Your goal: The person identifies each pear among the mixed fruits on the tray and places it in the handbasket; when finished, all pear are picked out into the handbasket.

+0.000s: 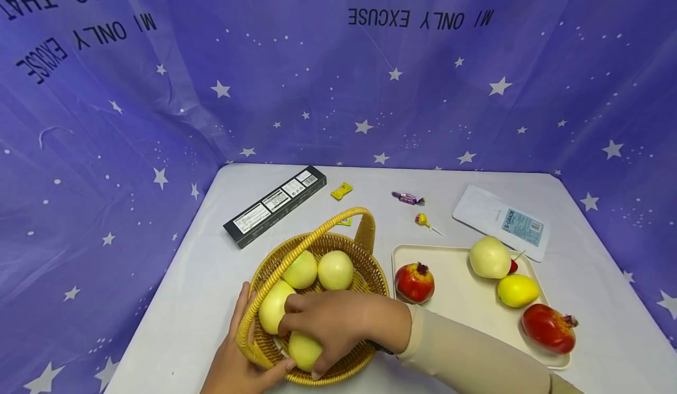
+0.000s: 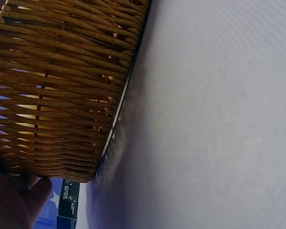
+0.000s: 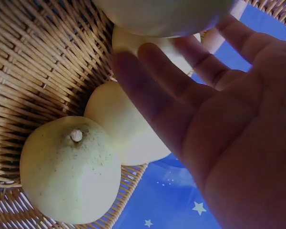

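My left hand grips wicker basket at left rim, probably bracing it against sliding; basket nearer table's left edge than right. My right hand, fingers part-curled, cups pale yellow melon by basket's near rim; can't tell how firmly.

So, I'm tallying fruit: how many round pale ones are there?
5. In the basket: far-left fruit, far-right fruit, left fruit, near fruit under the right hand. On the tray: far-right-corner fruit. The hand may hide more.
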{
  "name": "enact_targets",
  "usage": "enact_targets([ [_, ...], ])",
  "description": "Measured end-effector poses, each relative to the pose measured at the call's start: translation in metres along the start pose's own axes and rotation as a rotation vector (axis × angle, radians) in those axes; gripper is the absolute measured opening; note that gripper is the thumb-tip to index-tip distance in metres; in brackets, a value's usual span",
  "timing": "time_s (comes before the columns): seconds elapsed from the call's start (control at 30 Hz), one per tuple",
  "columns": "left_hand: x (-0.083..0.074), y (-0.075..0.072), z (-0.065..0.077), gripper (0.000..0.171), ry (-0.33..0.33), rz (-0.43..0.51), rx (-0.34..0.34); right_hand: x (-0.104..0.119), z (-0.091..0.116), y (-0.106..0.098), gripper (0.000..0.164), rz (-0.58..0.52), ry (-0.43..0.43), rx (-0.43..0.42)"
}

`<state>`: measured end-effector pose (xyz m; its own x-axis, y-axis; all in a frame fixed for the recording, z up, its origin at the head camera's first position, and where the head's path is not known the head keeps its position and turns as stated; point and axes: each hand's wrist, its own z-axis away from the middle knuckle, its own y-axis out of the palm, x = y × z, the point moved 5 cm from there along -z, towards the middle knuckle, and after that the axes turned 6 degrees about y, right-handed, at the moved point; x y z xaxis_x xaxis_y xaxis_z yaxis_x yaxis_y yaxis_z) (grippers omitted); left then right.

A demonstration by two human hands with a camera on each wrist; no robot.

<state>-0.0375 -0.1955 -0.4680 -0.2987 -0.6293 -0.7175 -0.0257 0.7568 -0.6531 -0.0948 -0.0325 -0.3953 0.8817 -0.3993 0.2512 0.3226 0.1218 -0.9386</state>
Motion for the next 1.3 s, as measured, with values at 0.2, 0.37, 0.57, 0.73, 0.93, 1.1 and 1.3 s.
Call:
enact_targets([
  [0.2, 0.0, 0.002, -0.001, 0.141, 0.014, 0.015, -0.004, -0.002, 0.005, -0.014, 0.06, -0.019, -0.001, -0.025],
  [0.37, -0.002, 0.003, -0.001, 0.141, -0.017, 0.024, 0.015, -0.008, 0.034, -0.042, 0.049, -0.112, 0.008, -0.116],
  [0.57, 0.0, 0.004, 0.001, 0.141, -0.041, -0.014, 0.018, -0.037, 0.108, -0.067, 0.044, -0.24, 0.087, -0.333],
  [0.73, -0.001, 0.004, 0.001, 0.14, -0.012, -0.052, 0.015, -0.091, 0.185, -0.051, 0.047, -0.244, 0.454, -0.495],
  [0.93, -0.003, 0.001, 0.001, 0.134, 0.018, -0.084, 0.005, -0.149, 0.25, 0.002, 0.071, -0.168, 0.869, -0.594],
  [1.1, -0.002, 0.0, -0.001, 0.138, 0.018, -0.045, 0.006, -0.173, 0.268, 0.034, 0.083, -0.227, 0.926, -0.571],
  [1.3, 0.003, 0.002, -0.002, 0.144, -0.004, -0.037, 0.014, -0.193, 0.272, 0.048, 0.076, -0.234, 0.977, -0.527],
])
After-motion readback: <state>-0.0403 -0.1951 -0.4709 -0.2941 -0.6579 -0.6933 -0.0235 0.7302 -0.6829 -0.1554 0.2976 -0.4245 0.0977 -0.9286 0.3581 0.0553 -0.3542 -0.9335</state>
